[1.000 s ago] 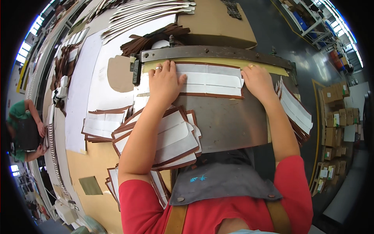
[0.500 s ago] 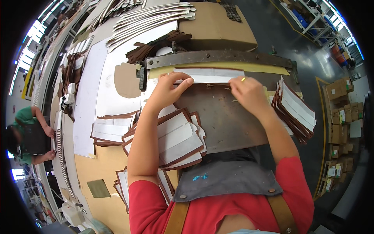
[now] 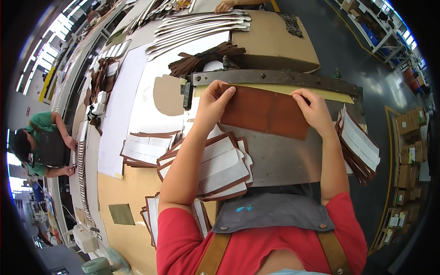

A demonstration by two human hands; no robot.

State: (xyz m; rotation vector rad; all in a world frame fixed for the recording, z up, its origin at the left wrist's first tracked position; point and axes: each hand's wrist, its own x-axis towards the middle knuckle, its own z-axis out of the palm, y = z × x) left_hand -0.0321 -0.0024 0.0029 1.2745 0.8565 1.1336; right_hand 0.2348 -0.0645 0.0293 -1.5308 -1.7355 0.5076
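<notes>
While both hands pinch the flat brown leather panel [image 3: 268, 112] against the long metal clamp bar [image 3: 275, 79], left hand [image 3: 211, 103] at its upper left corner, right hand [image 3: 314, 110] at its right edge, uneven pull could skew it. A stack of white-faced brown pieces [image 3: 215, 165] crowds the left forearm; another stack [image 3: 360, 144] lies just right.
</notes>
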